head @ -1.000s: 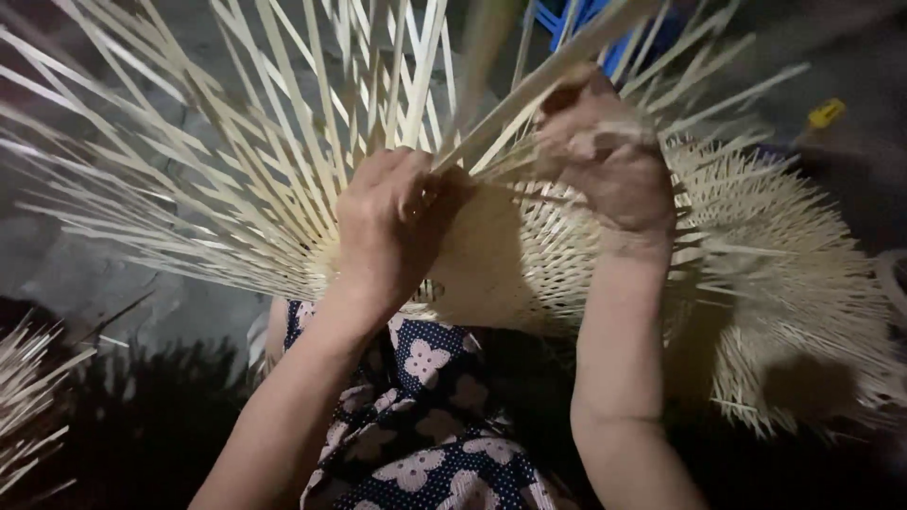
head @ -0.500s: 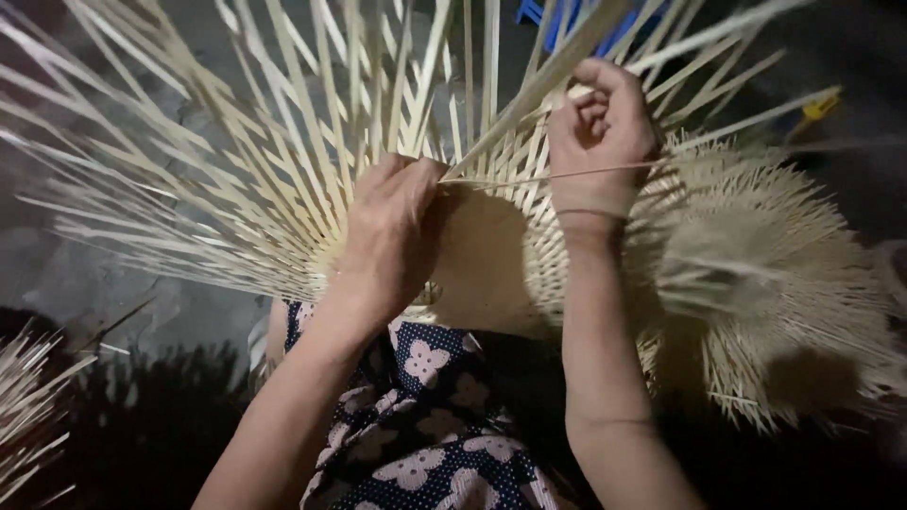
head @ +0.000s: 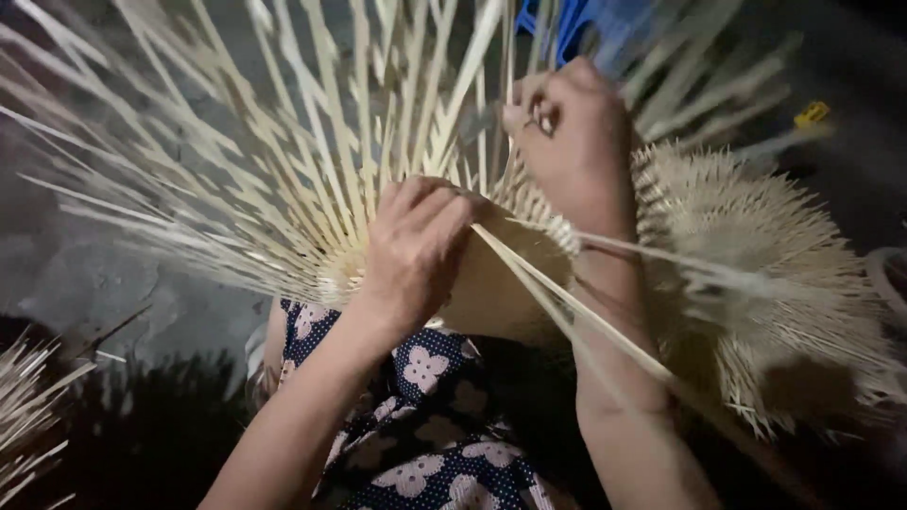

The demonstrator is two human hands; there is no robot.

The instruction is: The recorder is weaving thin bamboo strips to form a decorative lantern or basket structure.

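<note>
Bamboo woven piece (head: 510, 293), one, pressed by the left hand (head: 416, 250); right hand (head: 572, 142) clenched on one thin strip (head: 605, 326).

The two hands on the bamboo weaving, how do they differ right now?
The left hand lies low with its fingers curled over the woven centre, while the right hand is raised higher, closed into a fist. The right hand pinches a thin strand near its fingertips; the left hand presses on the weave and a long flat strip running out beneath it. Both are bare and touch the same pale bamboo piece.
</note>
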